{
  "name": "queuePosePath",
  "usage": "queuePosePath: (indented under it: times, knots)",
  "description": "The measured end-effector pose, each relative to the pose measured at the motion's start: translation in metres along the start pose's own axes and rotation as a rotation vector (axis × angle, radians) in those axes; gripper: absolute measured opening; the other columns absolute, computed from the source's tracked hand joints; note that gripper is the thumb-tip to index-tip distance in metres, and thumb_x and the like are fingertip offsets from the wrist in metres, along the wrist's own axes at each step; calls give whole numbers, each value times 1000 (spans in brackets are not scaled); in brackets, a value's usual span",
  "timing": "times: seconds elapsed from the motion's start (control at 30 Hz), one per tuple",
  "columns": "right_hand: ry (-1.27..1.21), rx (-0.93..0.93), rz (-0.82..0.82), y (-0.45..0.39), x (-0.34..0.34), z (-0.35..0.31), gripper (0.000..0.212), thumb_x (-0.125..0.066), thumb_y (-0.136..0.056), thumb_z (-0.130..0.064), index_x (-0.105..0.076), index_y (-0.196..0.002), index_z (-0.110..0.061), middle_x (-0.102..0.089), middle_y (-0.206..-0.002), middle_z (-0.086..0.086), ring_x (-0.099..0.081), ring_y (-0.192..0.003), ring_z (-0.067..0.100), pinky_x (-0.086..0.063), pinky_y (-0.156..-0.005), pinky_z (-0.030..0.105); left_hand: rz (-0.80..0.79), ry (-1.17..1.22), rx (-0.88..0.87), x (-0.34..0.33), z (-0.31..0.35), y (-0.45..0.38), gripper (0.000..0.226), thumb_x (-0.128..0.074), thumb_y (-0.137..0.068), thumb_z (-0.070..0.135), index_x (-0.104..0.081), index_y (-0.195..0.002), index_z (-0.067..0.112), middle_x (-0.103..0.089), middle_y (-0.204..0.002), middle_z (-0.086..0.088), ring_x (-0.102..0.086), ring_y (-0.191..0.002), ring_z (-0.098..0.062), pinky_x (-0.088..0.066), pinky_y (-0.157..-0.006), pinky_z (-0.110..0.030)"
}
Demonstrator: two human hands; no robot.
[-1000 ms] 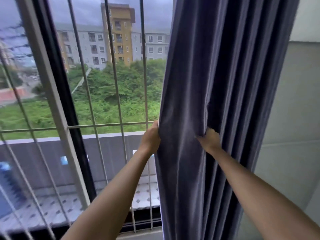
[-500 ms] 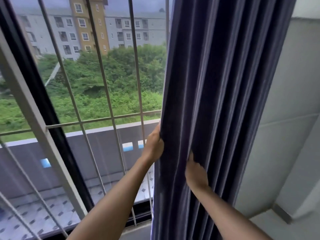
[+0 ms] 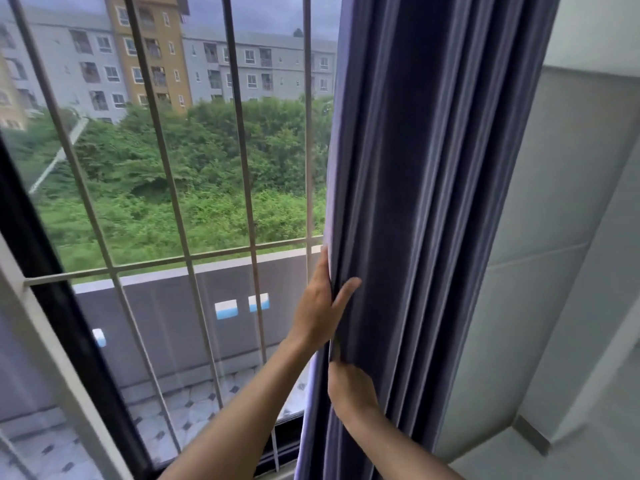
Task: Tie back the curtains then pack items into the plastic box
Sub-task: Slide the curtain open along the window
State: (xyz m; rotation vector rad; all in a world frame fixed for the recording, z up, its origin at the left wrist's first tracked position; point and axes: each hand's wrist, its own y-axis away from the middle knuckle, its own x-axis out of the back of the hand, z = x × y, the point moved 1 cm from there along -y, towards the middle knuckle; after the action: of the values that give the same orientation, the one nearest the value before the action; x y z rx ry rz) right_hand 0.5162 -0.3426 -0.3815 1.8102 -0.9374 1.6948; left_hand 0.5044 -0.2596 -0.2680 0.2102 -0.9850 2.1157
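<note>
A dark blue-grey pleated curtain (image 3: pixel 426 209) hangs gathered at the right side of the window. My left hand (image 3: pixel 320 308) holds its left edge at about sill height, with the fingers stretched up behind the edge and the thumb spread across the front folds. Just below it, my right hand (image 3: pixel 349 393) grips the same edge folds, its fingertips tucked into the fabric. No tie-back and no plastic box are in view.
The window (image 3: pixel 194 174) has white metal bars (image 3: pixel 242 161) and a dark frame (image 3: pixel 41 271) at the left. A grey-white wall (image 3: pixel 561 271) rises right of the curtain, with a floor corner (image 3: pixel 530 434) at the lower right.
My right hand has dropped from the middle folds down and left to the edge, just under my left hand. My left thumb has come round onto the front of the curtain.
</note>
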Motion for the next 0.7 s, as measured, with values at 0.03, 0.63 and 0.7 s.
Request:
queuePosePath:
  times: [0.03,0.63,0.7]
  knots:
    - [-18,13,-25,1,1,1,52,-30,-96,-4,-22,-148,-8,-69,-108,12,-67,-100,30,-53,-82,39,21,-41,-23,-2,0,-6,65,-40,-95,50,-26,-148,15,-47,-144,-6,-49,-125,-21,-43,-95,-29]
    - [-844,-27,709,-98,222,107,55,-64,-89,-17,-41,-139,-15,-58,-89,-2,-58,-76,9,-45,-69,18,75,-73,-31,-13,-20,-31,33,-28,-104,18,-48,-129,9,-62,-118,-8,-61,-104,-28,-51,-88,-38]
    - [-680,-22,619,-99,187,108,29,-62,-91,-16,-59,-118,-6,-62,-79,4,-60,-67,15,-41,-62,20,80,-53,1,-14,-19,-33,32,-28,-104,19,-50,-126,9,-63,-114,-9,-61,-100,-28,-51,-85,-37]
